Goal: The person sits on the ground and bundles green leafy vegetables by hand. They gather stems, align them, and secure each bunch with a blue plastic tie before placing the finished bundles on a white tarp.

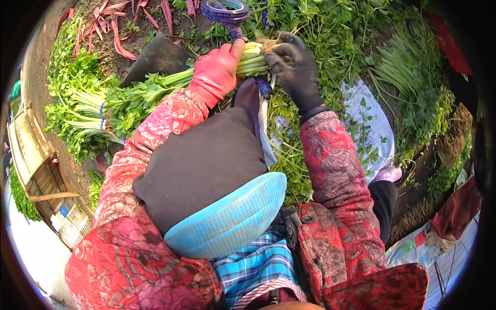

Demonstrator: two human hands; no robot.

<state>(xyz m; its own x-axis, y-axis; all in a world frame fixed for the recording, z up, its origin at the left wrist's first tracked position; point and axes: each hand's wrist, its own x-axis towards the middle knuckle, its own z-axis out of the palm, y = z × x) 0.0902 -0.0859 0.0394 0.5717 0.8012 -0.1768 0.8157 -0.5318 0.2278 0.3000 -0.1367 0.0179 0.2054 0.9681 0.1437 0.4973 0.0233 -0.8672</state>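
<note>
My left hand, in a pinkish-red glove, grips a bunch of celery around its pale stalks. The leafy end points left and the roots point right. At the root end is my right hand in a dark glove, fingers bent and partly spread against it. Whether they grip the roots is hard to tell. Just beyond the bunch stands a roll of purple tape on a tape-wrapped holder, whose middle passes behind the stalks.
Celery bunches tied with purple tape lie at left. Loose celery and a white plastic sheet are at right. Pink strips lie on soil at upper left. A dark cushion covers my lap area. A wooden crate-like frame stands far left.
</note>
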